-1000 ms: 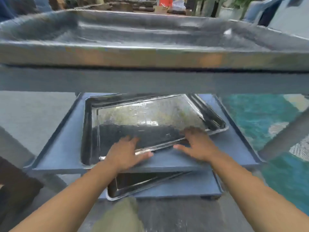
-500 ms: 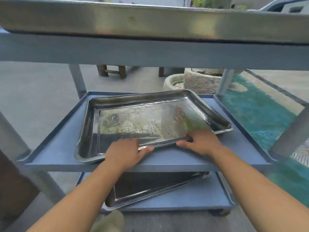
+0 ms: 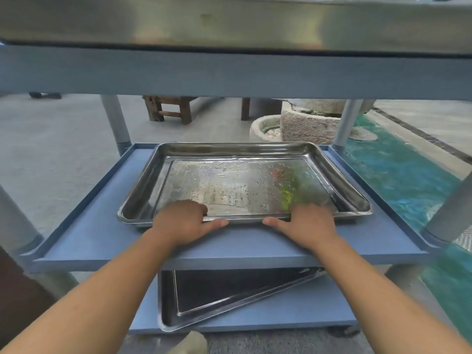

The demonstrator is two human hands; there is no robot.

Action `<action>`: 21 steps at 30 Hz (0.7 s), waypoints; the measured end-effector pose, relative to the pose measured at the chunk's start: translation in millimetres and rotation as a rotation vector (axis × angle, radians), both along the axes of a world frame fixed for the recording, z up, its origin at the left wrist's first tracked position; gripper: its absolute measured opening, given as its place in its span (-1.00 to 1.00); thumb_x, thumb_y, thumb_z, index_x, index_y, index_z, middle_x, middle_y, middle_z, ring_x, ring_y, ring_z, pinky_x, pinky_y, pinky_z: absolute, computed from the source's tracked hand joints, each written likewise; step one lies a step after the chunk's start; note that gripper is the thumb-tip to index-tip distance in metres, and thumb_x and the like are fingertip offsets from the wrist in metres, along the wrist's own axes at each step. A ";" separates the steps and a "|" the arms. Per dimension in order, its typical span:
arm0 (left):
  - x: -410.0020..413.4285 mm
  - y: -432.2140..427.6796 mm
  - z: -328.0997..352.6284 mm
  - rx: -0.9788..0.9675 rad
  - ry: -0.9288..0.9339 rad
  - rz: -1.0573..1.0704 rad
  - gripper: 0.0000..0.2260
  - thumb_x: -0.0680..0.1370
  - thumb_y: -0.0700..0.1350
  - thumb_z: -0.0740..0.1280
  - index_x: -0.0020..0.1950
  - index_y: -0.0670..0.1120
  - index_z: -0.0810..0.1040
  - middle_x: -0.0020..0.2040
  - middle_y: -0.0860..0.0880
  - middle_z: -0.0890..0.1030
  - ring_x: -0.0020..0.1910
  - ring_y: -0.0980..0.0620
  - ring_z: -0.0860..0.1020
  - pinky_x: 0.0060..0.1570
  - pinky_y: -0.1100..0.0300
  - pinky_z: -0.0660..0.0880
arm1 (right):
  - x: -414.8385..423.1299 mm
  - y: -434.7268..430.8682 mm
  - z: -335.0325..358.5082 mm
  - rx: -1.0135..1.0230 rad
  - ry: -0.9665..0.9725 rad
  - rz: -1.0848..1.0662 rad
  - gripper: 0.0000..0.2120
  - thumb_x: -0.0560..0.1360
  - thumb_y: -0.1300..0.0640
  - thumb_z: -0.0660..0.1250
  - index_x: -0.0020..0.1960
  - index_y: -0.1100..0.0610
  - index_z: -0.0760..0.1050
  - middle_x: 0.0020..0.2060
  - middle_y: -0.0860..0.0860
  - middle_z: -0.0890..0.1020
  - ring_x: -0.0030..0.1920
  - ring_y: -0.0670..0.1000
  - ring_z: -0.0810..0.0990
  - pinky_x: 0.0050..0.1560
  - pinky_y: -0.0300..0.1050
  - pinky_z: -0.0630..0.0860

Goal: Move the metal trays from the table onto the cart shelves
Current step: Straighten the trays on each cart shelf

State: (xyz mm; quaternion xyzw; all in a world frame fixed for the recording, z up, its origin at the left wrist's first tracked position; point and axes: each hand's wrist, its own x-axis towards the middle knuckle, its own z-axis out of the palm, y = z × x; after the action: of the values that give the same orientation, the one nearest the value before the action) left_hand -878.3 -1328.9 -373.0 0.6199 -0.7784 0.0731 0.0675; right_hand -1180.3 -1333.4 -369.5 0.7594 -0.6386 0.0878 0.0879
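Cart [image 3: 229, 72]: its middle shelf [image 3: 102, 238] lies under both our hands.
Tray [image 3: 242, 190]: flat on that shelf, ahead of our grip, long side running hand to hand.
Left hand [image 3: 182, 222]: fingers curled over the near rim, thumb against its edge.
Right hand [image 3: 310, 226]: same hold, equally near.
Next: we judge a level push forward.

Middle-shelf tray [image 3: 242, 185]: polished metal, shining glossy, its floor beading with water drops.
Bottom-shelf tray [image 3: 217, 295]: smooth metal, reflecting dark.
Top-shelf tray [image 3: 229, 24]: metal wall showing a duller, brushed sheen.
Cart shelves [image 3: 97, 226]: blue, looking like smooth matt plastic.
Cart posts [image 3: 116, 121]: grey, appearing matt.
Far stool [image 3: 169, 108]: dark, rough wood.
Far right troughs [image 3: 309, 126]: coarse, pitted stone.
Floor [image 3: 51, 149]: lying matt grey, like concrete.
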 end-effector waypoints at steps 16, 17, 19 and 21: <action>7.6 -12.9 -1.2 0.058 0.051 0.017 -0.09 0.22 0.70 -0.15 0.20 0.14 0.53 0.12 0.08 0.64 0.05 -0.03 0.59 -0.18 0.10 0.37 | -11.8 -13.4 10.2 0.149 0.055 0.104 -0.06 0.17 -0.72 -0.24 -0.16 -0.01 0.55 -0.23 -0.03 0.61 -0.10 0.07 0.60 -0.06 -0.05 0.54; 7.5 -10.5 -0.8 0.063 0.051 0.021 -0.09 0.22 0.70 -0.15 0.19 0.14 0.54 0.10 0.07 0.65 0.03 -0.03 0.59 -0.19 0.10 0.37 | -12.1 -11.2 9.6 0.151 0.061 0.103 -0.07 0.18 -0.72 -0.24 -0.18 0.00 0.55 -0.26 -0.04 0.60 -0.14 0.06 0.60 -0.08 -0.06 0.54; 7.5 -5.7 -0.7 0.062 0.055 0.030 -0.08 0.20 0.70 -0.16 0.16 0.13 0.54 0.06 0.06 0.66 0.00 -0.03 0.60 -0.22 0.10 0.36 | -12.2 -6.2 8.9 0.151 0.058 0.098 -0.08 0.19 -0.71 -0.23 -0.21 0.00 0.54 -0.31 -0.04 0.59 -0.19 0.04 0.59 -0.12 -0.07 0.54; 7.4 -0.2 -0.4 0.059 0.060 0.041 -0.08 0.20 0.70 -0.16 0.13 0.11 0.55 0.03 0.06 0.66 -0.03 -0.04 0.59 -0.23 0.10 0.39 | -12.8 -1.2 9.9 0.148 0.042 0.090 -0.10 0.19 -0.72 -0.21 -0.25 0.01 0.53 -0.35 -0.05 0.58 -0.24 0.02 0.58 -0.14 -0.07 0.55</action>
State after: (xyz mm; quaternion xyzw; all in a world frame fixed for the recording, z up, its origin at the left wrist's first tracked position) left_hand -870.9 -1329.1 -373.4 0.6395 -0.7649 0.0328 0.0708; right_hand -1193.1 -1334.6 -359.7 0.7934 -0.6067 0.0284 0.0407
